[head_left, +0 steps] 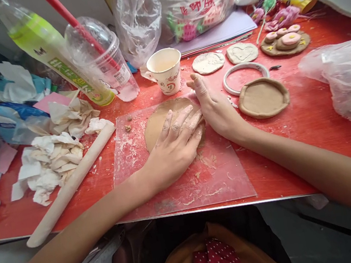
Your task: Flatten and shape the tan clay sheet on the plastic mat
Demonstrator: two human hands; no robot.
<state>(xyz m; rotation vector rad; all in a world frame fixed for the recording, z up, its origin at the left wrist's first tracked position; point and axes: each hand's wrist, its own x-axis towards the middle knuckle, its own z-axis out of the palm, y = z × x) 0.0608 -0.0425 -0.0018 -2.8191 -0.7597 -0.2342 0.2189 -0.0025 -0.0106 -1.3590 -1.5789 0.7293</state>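
A flat round slab of brown clay (157, 123) lies on a clear plastic sheet (186, 182) on the red table. My left hand (177, 142) rests flat on the slab with its fingers spread. My right hand (213, 106) lies at the slab's right edge, fingers together along the rim. A wooden rolling pin (71, 184) lies diagonally to the left of the sheet.
A paper cup (166, 69) stands just behind the slab. To the right lie a rimmed clay dish (263, 98), a white ring (244, 70), flat clay discs (208, 62) and a decorated piece (284, 42). Crumpled tissues (53, 154), a bottle (51, 53), a plastic cup (102, 59) and bags crowd the left and back.
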